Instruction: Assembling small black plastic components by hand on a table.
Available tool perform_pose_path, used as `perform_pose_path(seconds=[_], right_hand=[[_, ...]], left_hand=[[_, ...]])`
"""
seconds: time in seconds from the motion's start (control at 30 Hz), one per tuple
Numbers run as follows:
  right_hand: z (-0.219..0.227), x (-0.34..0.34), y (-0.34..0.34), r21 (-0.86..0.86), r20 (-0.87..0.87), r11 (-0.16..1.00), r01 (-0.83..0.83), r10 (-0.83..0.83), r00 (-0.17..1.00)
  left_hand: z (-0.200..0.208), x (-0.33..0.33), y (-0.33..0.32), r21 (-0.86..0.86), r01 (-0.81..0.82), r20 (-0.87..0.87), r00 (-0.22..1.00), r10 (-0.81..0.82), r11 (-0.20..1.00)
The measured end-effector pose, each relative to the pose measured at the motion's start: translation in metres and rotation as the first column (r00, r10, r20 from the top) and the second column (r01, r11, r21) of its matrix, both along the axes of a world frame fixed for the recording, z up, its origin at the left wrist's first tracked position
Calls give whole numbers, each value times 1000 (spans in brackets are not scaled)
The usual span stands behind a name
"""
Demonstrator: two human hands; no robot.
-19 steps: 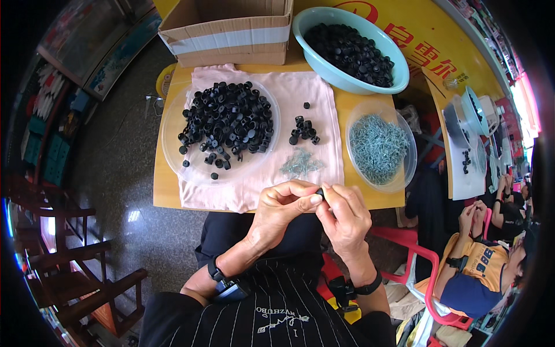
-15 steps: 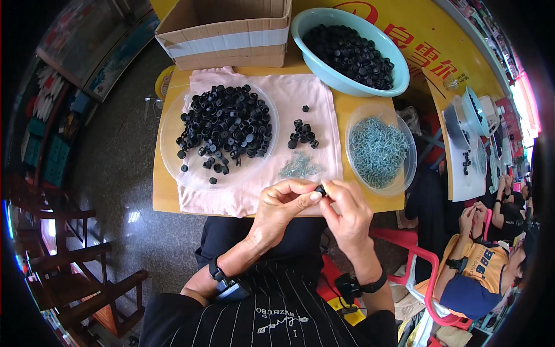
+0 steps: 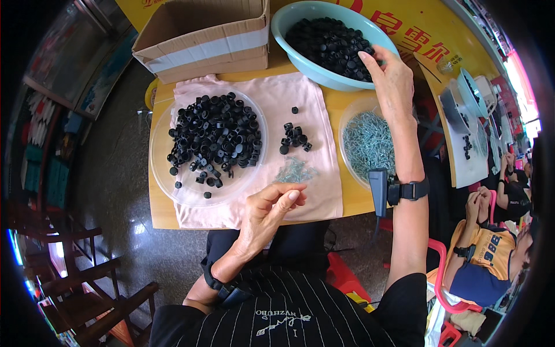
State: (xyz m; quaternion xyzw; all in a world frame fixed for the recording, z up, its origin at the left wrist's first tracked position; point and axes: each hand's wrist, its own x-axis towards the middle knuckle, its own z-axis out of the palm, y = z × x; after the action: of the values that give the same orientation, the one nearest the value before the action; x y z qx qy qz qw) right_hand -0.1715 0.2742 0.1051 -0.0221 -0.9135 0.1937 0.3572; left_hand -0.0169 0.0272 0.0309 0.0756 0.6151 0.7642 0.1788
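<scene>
My right hand (image 3: 394,81) reaches over the right rim of a pale teal basin (image 3: 303,66) heaped with small black plastic caps (image 3: 329,43). Its thumb and forefinger are apart above the caps, and nothing shows between them. My left hand (image 3: 269,213) hovers at the front edge of a pink cloth (image 3: 315,202), thumb pressed to curled fingers. Whatever it may hold is hidden. Beyond it lie a small pile of screws (image 3: 296,170) and a cluster of black caps (image 3: 295,139). A round clear tray (image 3: 165,188) at left carries a large heap of black caps (image 3: 217,136).
A clear tub of silvery screws (image 3: 368,143) stands at the right, partly under my right forearm. An open cardboard box (image 3: 205,49) sits at the back left of the wooden table (image 3: 163,214). At far right, a person in an orange-and-blue top (image 3: 483,263) sits by another table.
My right hand has left my left hand and moved up and right to the basin. The black cap between my fingertips no longer shows. My left hand has shifted slightly left and down.
</scene>
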Motion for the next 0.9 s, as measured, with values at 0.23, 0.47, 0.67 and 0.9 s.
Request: perform_pose_path(seconds=[0.23,0.47,0.67,0.9], right_hand=[[2,65,-46,-229,130,951,-209,243,961],[-61,125,-68,-287,303,911,-295,379,874],[-84,105,-85,-325,302,912,-251,352,886],[-87,112,-81,-367,233,886,-284,383,894]], left_hand=[[-6,3,-11,-73,-30,-60,998,25,997],[6,-5,-6,-353,-46,-253,966,-48,934],[4,0,-6,-401,-69,-344,936,-80,913],[0,10,-9,-365,-111,-312,950,-10,924]])
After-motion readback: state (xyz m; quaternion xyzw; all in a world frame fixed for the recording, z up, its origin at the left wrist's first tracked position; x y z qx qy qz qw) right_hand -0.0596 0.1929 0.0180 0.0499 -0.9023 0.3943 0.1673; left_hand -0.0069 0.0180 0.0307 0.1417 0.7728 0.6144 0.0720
